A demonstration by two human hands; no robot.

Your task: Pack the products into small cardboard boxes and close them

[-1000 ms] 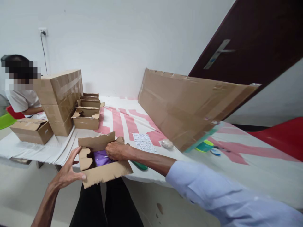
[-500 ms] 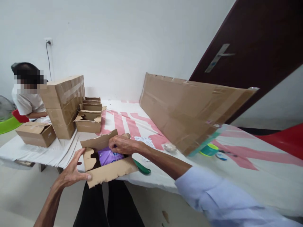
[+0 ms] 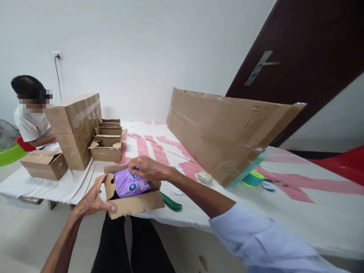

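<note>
A small open cardboard box (image 3: pixel 133 204) sits at the table's near edge over my lap. My left hand (image 3: pixel 92 199) grips its left front corner, thumb on the flap. A purple plastic packet (image 3: pixel 129 184) with blue round marks sticks up out of the box. My right hand (image 3: pixel 145 168) is closed over the packet's top edge at the back of the box.
A green-handled tool (image 3: pixel 170 201) lies right of the box. A long flat cardboard sheet (image 3: pixel 227 129) leans along the table. Stacked cartons (image 3: pixel 75 125) and several open small boxes (image 3: pixel 106 146) stand at the left, where another person (image 3: pixel 31 121) sits. A teal tape roll (image 3: pixel 253 178) lies farther right.
My right hand rose from inside the box, and the purple packet now stands higher and shows more. The box's back flap has folded down. My left hand stays on the corner.
</note>
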